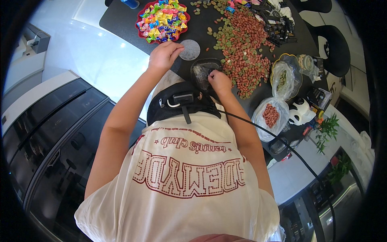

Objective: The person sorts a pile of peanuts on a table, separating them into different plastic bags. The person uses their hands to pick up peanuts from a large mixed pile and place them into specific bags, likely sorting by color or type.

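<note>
My left hand is raised by the near edge of the dark table, its fingertips pinched together beside a round translucent disc. Whether something small is between them cannot be made out. Over a dark shallow tray at the table edge is my right hand, with curled fingers whose contents are hidden. A red scalloped bowl full of colourful wrapped candies stands beyond my left hand. Past my right hand spreads a large loose heap of reddish peanuts mixed with green beans.
At right, a yellow-rimmed clear bowl holds a plastic bag with green beans. Nearer lies a plastic bag with peanuts, beside a panda-like white object. Black wrappers lie at the far right; a black cable crosses my right arm.
</note>
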Demonstrator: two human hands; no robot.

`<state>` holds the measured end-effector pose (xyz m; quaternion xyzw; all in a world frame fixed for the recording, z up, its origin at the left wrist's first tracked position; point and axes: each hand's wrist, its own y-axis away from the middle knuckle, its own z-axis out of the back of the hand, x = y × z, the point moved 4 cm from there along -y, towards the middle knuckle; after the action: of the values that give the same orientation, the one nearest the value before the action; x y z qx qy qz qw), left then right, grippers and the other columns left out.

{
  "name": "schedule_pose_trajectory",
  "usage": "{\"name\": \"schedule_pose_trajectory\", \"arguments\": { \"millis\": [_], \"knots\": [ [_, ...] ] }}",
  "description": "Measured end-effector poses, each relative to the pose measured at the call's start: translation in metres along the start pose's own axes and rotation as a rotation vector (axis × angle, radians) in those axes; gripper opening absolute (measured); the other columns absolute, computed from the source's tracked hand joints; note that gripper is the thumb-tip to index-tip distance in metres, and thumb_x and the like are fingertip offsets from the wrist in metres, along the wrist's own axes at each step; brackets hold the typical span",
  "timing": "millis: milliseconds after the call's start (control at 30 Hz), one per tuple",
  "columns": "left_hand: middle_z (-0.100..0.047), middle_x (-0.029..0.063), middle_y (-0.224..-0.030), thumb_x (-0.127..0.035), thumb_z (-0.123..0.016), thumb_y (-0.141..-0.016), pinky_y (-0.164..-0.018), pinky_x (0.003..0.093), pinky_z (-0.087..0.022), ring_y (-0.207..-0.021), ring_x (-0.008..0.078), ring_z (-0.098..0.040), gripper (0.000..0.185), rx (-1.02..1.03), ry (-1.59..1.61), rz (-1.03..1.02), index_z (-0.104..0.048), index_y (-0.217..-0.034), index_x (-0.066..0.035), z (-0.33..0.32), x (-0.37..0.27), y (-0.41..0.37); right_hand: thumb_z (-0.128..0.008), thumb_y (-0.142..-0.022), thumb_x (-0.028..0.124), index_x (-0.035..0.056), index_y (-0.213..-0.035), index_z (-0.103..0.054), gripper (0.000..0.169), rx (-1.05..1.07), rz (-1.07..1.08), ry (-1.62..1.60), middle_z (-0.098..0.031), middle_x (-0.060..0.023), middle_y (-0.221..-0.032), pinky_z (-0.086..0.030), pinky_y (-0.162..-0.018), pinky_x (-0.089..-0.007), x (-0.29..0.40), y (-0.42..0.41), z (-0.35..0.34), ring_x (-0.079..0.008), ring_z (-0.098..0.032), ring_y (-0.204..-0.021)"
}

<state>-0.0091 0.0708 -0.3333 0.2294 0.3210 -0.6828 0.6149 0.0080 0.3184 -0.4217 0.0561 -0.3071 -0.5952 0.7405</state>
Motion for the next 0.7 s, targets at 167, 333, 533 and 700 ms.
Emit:
{"name": "schedule_pose_trajectory", "arguments": {
  "millis": [167,333,533,700],
  "knots": [
    [-0.066,0.0119,-0.086,-0.012,-0.069,-0.081,-0.069,0.0358,-0.051,-0.079,0.0293,-0.064,0.015,0.221,0.158,-0.060,-0.067,-0.092,-0.002,-0.007,-0.010,0.015,-0.069,-0.081,0.022,0.0050,-0.090,-0.067,0.019,0.094,0.091,-0.648,-0.067,-0.0099,-0.075,-0.049,-0.060,-0.0309,0.006,0.000,0.009,-0.0200,-0.064,-0.065],
    [-0.067,0.0129,-0.087,-0.010,-0.069,-0.082,-0.069,0.0348,-0.051,-0.079,0.0279,-0.065,0.014,0.321,0.317,-0.062,-0.067,-0.093,-0.002,-0.024,-0.023,0.030,-0.068,-0.083,0.019,0.0042,-0.089,-0.066,0.016,0.197,0.170,-0.730,-0.066,-0.0069,-0.072,-0.048,-0.060,-0.0278,0.046,0.017,0.031,-0.0147,-0.061,-0.063],
    [-0.066,0.0110,-0.084,-0.009,-0.067,-0.083,-0.069,0.0314,-0.050,-0.078,0.0244,-0.064,0.009,0.309,0.373,0.006,-0.066,-0.090,-0.002,-0.016,-0.029,0.023,-0.067,-0.084,0.019,0.0046,-0.091,-0.065,0.016,0.134,0.260,-0.725,-0.065,-0.0077,-0.074,-0.048,-0.061,-0.0284,0.061,0.021,0.036,-0.0161,-0.061,-0.064],
    [-0.066,0.0100,-0.085,-0.008,-0.067,-0.084,-0.070,0.0311,-0.050,-0.079,0.0235,-0.064,0.009,0.127,0.252,0.015,-0.065,-0.090,-0.002,0.019,-0.014,0.008,-0.065,-0.086,0.018,0.0063,-0.101,-0.062,0.019,0.045,0.205,-0.811,-0.065,-0.0089,-0.075,-0.048,-0.061,-0.0286,0.054,0.015,0.039,-0.0173,-0.062,-0.064]
  ]
}}
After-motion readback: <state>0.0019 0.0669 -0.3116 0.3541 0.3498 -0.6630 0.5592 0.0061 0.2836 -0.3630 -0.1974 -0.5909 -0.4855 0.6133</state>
